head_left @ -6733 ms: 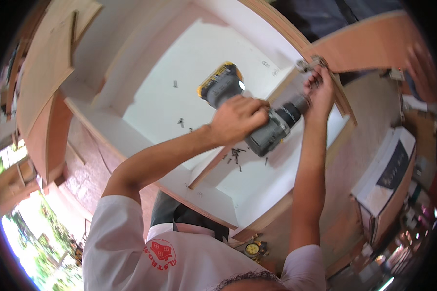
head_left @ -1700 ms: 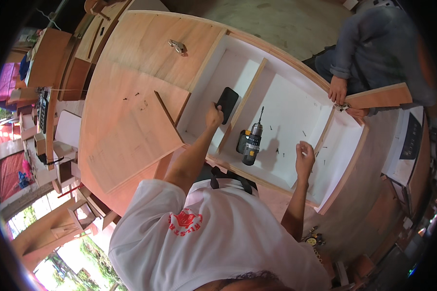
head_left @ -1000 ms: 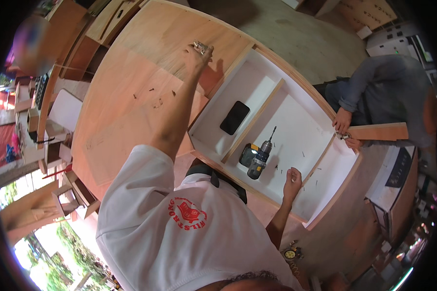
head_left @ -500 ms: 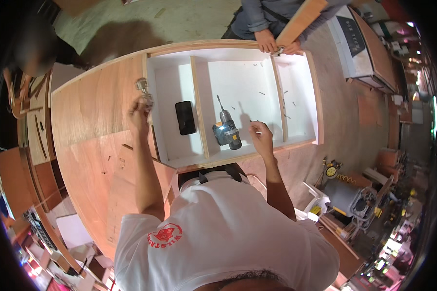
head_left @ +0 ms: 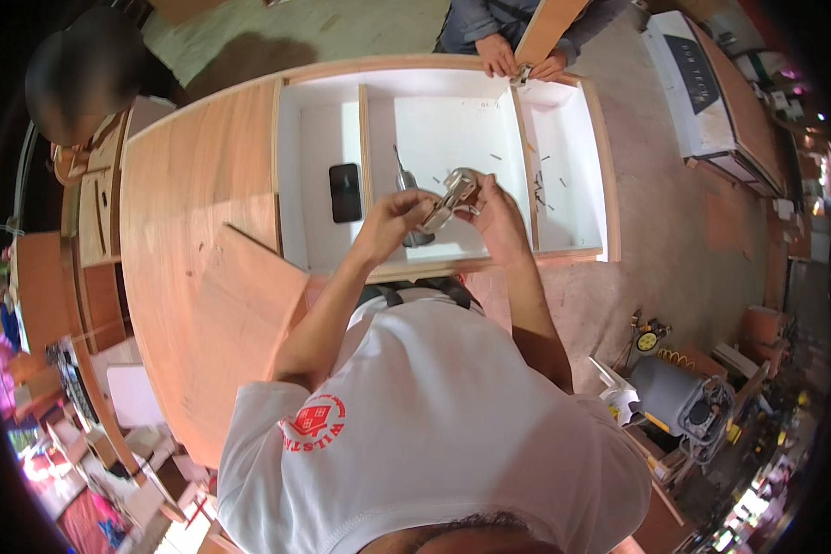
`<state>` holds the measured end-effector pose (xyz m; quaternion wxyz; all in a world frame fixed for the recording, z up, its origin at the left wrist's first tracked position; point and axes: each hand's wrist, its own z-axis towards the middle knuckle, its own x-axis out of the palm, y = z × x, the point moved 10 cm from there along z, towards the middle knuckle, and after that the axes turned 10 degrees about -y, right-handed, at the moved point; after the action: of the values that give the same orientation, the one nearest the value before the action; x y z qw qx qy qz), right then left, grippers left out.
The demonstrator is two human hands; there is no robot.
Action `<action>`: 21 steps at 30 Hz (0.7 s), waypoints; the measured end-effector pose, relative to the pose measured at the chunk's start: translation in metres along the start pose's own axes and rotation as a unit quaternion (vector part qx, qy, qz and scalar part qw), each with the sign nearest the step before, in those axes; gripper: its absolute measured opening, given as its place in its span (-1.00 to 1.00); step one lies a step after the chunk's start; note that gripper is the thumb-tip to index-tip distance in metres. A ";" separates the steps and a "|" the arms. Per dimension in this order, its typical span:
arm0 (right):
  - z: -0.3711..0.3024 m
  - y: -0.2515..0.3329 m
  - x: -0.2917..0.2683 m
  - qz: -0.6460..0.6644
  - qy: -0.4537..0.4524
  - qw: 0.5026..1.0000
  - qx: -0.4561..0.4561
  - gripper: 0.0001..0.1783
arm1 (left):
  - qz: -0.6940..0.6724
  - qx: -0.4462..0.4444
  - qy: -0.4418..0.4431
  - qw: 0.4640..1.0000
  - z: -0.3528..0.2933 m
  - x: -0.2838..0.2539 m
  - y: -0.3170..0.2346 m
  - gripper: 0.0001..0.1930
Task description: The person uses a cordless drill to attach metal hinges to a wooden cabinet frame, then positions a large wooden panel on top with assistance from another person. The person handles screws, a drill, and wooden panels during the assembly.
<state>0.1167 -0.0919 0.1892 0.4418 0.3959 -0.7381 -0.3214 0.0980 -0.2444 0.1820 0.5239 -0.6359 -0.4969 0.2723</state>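
Above the middle compartment of the open cabinet (head_left: 600,138), both my hands hold a shiny metal cabinet hinge (head_left: 451,198). My left hand (head_left: 390,223) pinches its lower left end, fingers closed. At the upper right end, my right hand (head_left: 500,220) has its fingers bent round the hinge; whether a small screw is also in them I cannot make out. A cordless drill (head_left: 419,238) lies in the same compartment, partly hidden behind my left hand. A black phone (head_left: 345,192) rests in the left compartment.
Across the cabinet, a co-worker's hands (head_left: 497,54) hold another hinge on the right divider, beside a wooden board (head_left: 549,32). Loose screws (head_left: 538,191) lie in the right compartment. Plywood panels (head_left: 198,185) extend left. A grey machine (head_left: 679,392) stands on the floor at right.
My left hand has brought the hinge rightward from over the plywood. My right hand has risen slightly and now meets the hinge. The view has shifted a little.
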 end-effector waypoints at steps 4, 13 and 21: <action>-0.027 0.041 -0.035 -0.022 0.036 0.998 -0.054 -0.37 | -0.036 -0.001 -0.010 0.999 -0.007 0.056 0.002 -0.75; -0.063 0.073 -0.126 -0.046 -0.019 0.991 -0.125 -0.64 | -0.068 -0.014 0.011 0.998 -0.028 0.162 0.018 -0.73; -0.055 0.056 -0.127 -0.085 0.001 0.990 -0.116 -0.68 | -0.031 -0.017 -0.037 0.999 -0.041 0.152 0.033 -0.81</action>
<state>0.1876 0.0385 0.2073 0.4561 0.4037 -0.6591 -0.4410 0.1997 -0.1197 0.1900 0.5025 -0.6181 -0.5404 0.2709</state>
